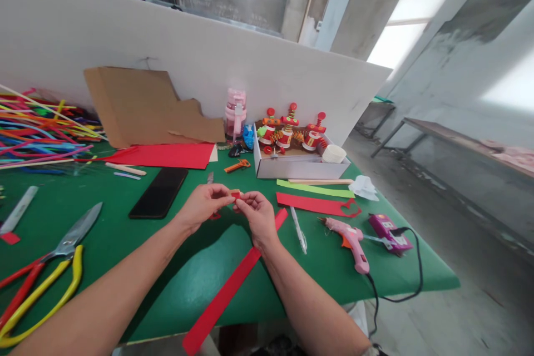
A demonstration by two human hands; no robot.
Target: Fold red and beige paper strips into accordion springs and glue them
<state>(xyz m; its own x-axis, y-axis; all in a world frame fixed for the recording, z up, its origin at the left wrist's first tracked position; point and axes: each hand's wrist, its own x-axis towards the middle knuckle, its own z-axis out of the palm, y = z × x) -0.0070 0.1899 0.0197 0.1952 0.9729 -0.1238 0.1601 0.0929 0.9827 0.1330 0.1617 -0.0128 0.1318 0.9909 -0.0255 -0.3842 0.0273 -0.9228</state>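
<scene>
Two hands grip one small red paper piece [236,195] above the green table [137,245], near centre. The left hand [204,203] and right hand [257,216] each pinch it at the fingertips. Risk: the right wrist, lying over the long red paper strip [227,292], could drag it off the near edge.
</scene>
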